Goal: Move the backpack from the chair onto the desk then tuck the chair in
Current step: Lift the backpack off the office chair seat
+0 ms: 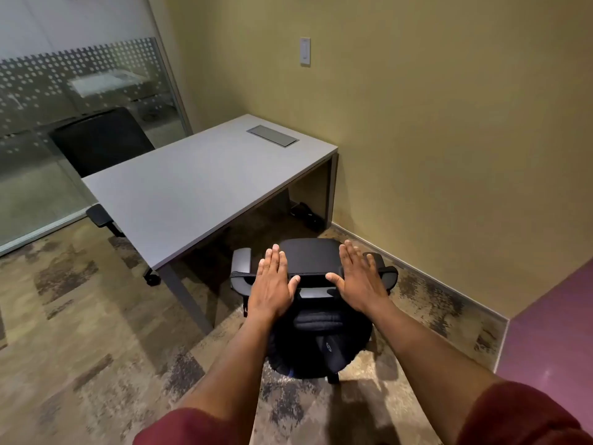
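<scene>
Hands (272, 284) (359, 281) flat on chair (309, 252) back (seat faces desk (192, 187)).

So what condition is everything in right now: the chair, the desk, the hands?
Chair: pulled out from the desk, not tucked in.
Desk: bare top, cable hatch shut.
Backpack: not visible anywhere.
Left hand: flat and open on the chair's backrest.
Right hand: the same.
Second chair: tucked in at the far side.

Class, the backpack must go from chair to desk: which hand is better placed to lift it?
Left, marginally: the left hand is on the side nearer the desk. The right hand sits farther away. Both rest open on the chair back, neither on the backpack.
</scene>
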The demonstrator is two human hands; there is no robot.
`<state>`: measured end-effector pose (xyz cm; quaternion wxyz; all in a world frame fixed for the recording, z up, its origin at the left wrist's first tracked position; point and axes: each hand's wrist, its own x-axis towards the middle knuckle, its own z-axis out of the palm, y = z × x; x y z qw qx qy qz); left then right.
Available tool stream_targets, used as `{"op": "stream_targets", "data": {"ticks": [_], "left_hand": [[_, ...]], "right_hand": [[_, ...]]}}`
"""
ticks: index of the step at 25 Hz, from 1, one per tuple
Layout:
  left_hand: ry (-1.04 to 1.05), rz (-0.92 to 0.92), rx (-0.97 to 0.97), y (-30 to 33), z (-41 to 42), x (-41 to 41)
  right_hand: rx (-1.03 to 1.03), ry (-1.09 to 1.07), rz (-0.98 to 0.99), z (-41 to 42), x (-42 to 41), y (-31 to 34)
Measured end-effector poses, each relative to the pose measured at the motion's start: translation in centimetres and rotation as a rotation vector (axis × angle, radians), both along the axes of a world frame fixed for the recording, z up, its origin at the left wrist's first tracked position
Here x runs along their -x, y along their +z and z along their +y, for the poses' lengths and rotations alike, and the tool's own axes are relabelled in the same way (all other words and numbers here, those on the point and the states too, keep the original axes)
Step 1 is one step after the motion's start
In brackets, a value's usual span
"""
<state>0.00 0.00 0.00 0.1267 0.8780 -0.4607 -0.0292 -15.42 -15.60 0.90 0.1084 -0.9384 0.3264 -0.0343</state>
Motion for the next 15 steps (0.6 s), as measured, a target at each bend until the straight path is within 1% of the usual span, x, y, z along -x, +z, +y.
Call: {"op": "stream_targets", "data": {"ticks": [1, 3, 5, 8, 15], "left_hand": [[0.007, -0.002, -0.004, -0.2, -0.1, 0.1], [0.034, 0.059, -0.016, -0.3, -0.2, 0.3], [0.052, 0.105, -0.03, -0.3, -0.6, 0.5], [0.084, 0.108, -0.069, -0.1, -1.0, 0.8], [0.169, 0.16, -0.124, 0.4, -1.5, 0.8]], "right_hand": [[0.008, -0.009, 0.011, 0.0, 0.1, -0.2], [-0.009, -0.033, 0.044, -0.1, 0.2, -0.5], [-0.063, -0.054, 0.053, -0.1, 0.2, -0.9], [-0.122, -0.104, 0.033, 0.1, -0.1, -1.1], [-0.129, -0.156, 0.055, 0.2, -0.9, -0.8]]}}
